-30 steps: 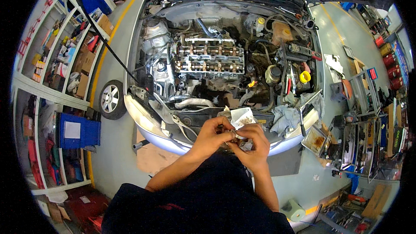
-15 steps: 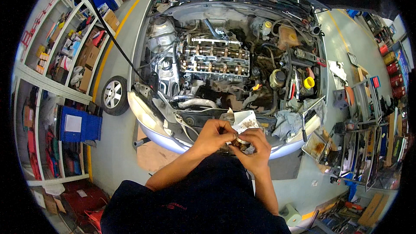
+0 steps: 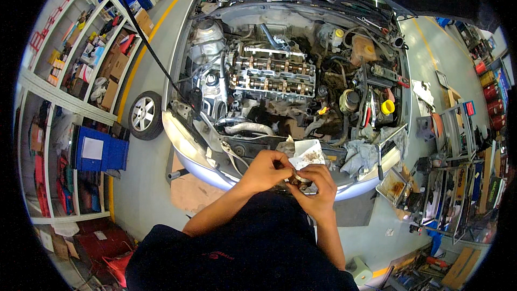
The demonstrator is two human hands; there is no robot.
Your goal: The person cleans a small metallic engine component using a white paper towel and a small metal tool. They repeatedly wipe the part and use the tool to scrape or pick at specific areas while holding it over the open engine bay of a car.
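Observation:
Close to my body, over the car's front edge, both hands meet around a small brownish metal part [image 3: 299,180]. My left hand [image 3: 267,171] pinches it between thumb and fingers from the left. Curled around its right side is my right hand [image 3: 317,187], thumb and fingers closed. The fingers cover most of the part, so I cannot make out its exact kind. Just beyond the hands lies a white sheet [image 3: 307,152] with dark smudges. Farther off, the engine [image 3: 273,77] sits uncovered, its camshafts showing.
A grey rag [image 3: 360,156] and a bar-like tool [image 3: 380,159] lie at the front right of the bay. Pliers [image 3: 368,109] and a yellow cap [image 3: 388,107] are nearby. A wheel [image 3: 145,115] stands left by shelving [image 3: 70,105]. Metal racks [image 3: 449,167] stand right.
The view has shifted slightly, so the car appears a little to the right and lower. Both hands keep the small part, with only slight finger movement.

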